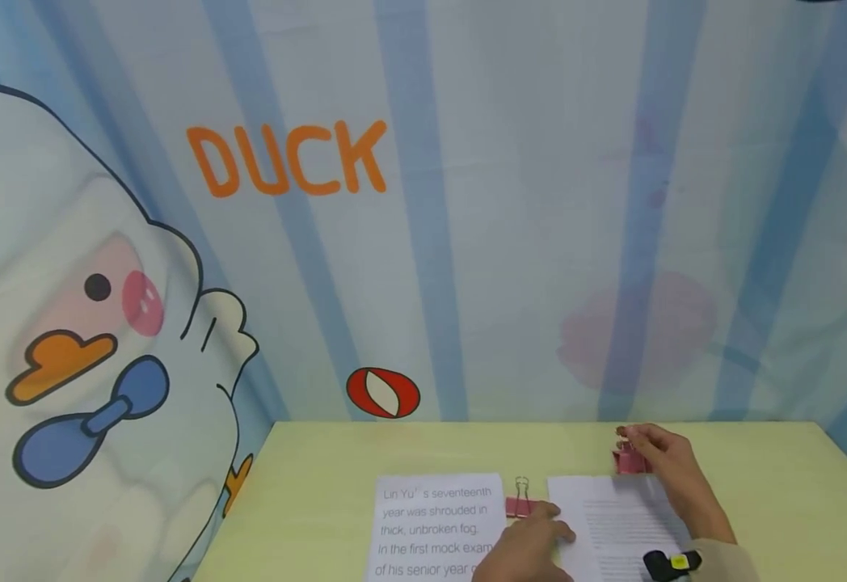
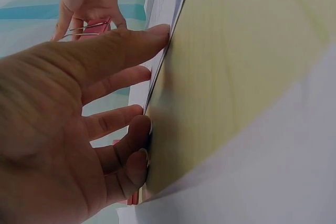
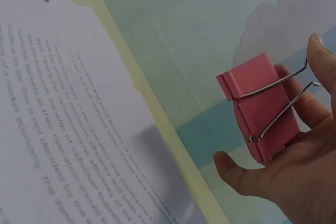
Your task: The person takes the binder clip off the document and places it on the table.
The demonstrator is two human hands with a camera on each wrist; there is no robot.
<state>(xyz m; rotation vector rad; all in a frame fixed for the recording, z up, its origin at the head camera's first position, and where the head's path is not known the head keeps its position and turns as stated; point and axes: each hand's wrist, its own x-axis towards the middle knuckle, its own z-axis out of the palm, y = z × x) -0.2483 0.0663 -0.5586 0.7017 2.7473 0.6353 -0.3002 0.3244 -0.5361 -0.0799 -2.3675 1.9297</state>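
My right hand holds a pink binder clip by its wire handles, just beyond the far edge of a stack of printed paper. In the right wrist view the clip's closed mouth is apart from the sheets. My left hand rests at the left edge of that stack, its thumb and fingertips touching the paper margin. In the left wrist view the lower fingers of this hand bend more than the others. A second pink binder clip lies beside the left fingers, partly covered by them.
A sheet with large print lies left of the stack, partly under the left hand's outline. The pale yellow table ends at a cloth backdrop printed with a duck and stripes. A dark wrist device sits on the right sleeve.
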